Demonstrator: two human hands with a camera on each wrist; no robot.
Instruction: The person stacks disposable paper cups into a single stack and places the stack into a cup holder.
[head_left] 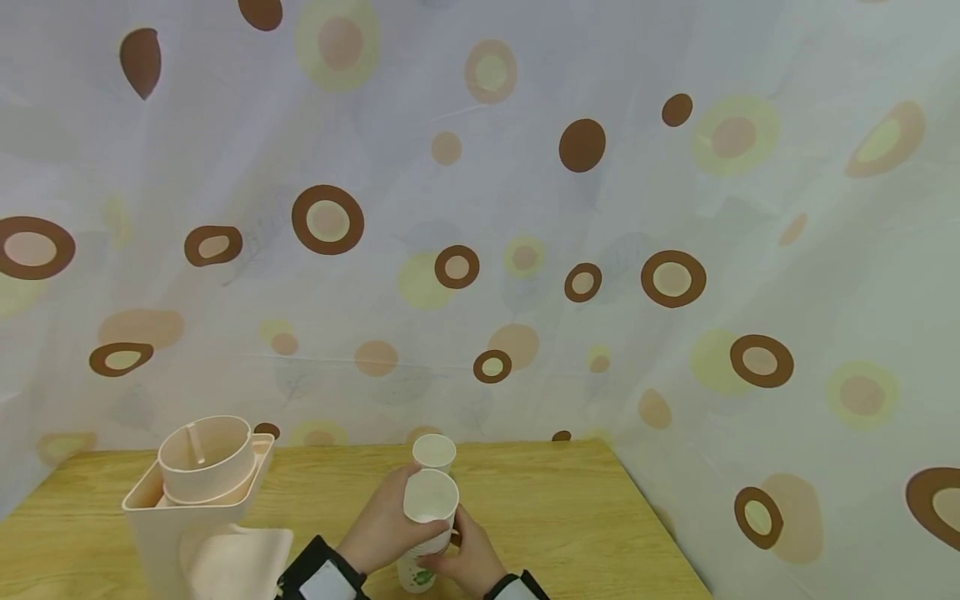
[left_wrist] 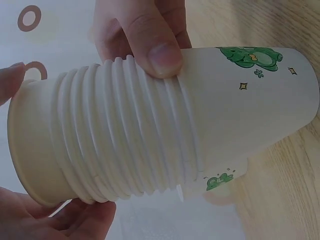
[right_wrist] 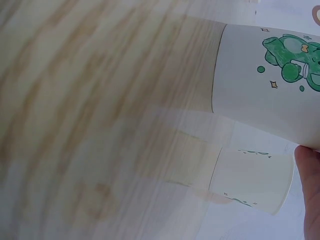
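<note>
A nested stack of white paper cups [left_wrist: 125, 130] stands upright between my two hands, its ridged rims close together and a green printed figure low on the wall. The top paper cup [head_left: 431, 497] sticks out farther than the others. My left hand [head_left: 386, 517] grips it, thumb across the front and fingers on the far side. Lower down, my right hand [head_left: 474, 557] holds the stack, its thumb [left_wrist: 165, 60] pressed on the rims. Just behind the stack, a single paper cup [right_wrist: 252, 175] stands on the table, partly hidden in the head view.
On the left of the wooden table [head_left: 555, 517] stands a cream plastic container [head_left: 150, 542] with a round vessel [head_left: 206, 483] set in its top and a curved piece [head_left: 240, 562] at its front. A patterned curtain [head_left: 510, 200] hangs behind and along the right side.
</note>
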